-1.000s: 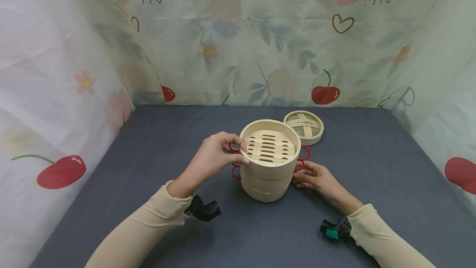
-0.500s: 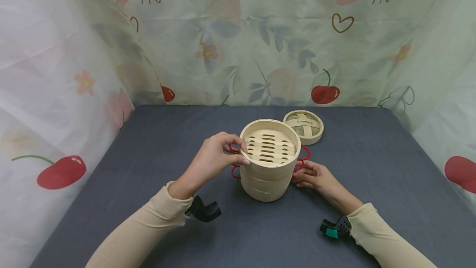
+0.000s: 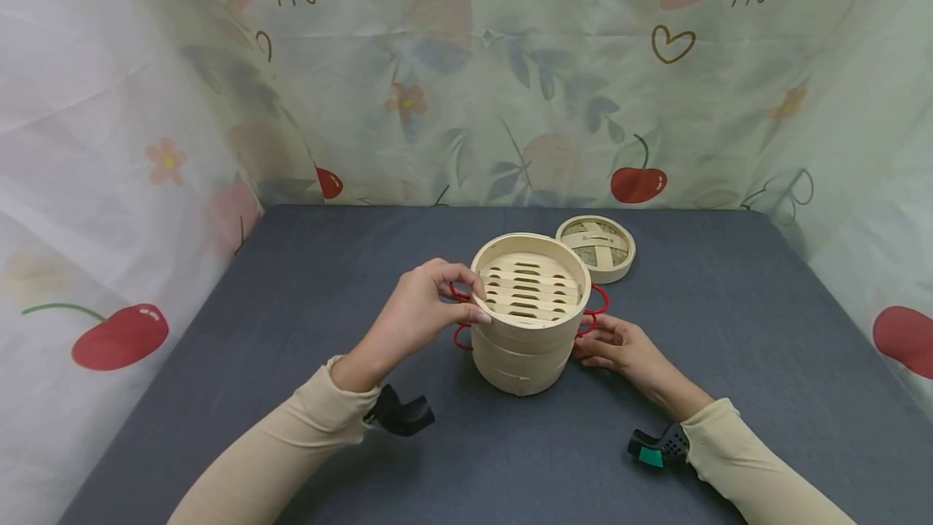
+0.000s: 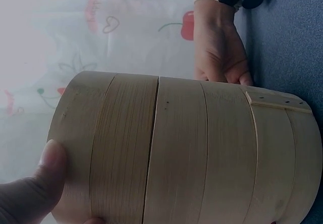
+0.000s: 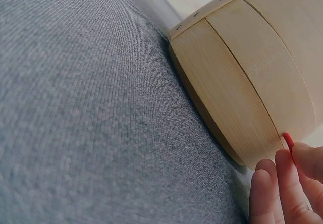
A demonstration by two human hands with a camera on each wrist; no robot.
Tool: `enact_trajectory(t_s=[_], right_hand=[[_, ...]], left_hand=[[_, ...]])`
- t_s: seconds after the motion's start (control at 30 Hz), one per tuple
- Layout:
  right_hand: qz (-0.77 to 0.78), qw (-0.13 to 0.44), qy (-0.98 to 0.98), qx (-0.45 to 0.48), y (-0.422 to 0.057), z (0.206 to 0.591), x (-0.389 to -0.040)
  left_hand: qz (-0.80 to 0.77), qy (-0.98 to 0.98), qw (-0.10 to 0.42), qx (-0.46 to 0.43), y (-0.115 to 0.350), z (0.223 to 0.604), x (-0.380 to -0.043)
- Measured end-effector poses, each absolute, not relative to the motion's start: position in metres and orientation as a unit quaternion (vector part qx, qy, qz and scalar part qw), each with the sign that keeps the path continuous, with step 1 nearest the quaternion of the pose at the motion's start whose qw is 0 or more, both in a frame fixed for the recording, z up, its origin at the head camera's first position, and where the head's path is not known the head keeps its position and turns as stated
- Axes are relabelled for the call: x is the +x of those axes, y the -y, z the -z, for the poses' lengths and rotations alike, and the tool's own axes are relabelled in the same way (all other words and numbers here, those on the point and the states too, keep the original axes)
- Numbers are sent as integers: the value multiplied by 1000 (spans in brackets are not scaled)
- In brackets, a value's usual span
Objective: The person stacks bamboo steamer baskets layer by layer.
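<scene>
A stack of round bamboo steamer baskets (image 3: 521, 359) stands upright on the dark table, with red cord loops on both sides. Its top is uncovered and a slatted floor (image 3: 526, 286) shows inside. My left hand (image 3: 419, 310) pinches the left rim of the top basket, fingers over the edge and thumb on the outside wall. Low on the right side, my right hand (image 3: 615, 347) pinches a red cord handle (image 5: 288, 140) between thumb and fingers, seen close in the right wrist view. Parts of the left fingers are hidden in the left wrist view.
Behind the stack to the right lies a round bamboo lid (image 3: 596, 240) with a woven top. The grey-blue cloth-covered table (image 3: 350, 258) is bordered by printed curtains (image 3: 488, 104) at the back and both sides.
</scene>
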State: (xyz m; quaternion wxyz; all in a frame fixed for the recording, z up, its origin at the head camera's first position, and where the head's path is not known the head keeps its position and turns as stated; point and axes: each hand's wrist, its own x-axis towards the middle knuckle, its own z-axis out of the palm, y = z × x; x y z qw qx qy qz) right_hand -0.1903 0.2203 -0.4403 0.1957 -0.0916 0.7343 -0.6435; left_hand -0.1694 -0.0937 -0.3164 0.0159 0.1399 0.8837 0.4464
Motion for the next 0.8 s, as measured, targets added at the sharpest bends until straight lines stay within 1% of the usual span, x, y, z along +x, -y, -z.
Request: enact_trajectory(t_s=[0.8], right_hand=[[650, 198, -728, -91, -221, 440, -190]], left_hand=[[-452, -882, 10, 131, 91, 316, -166]])
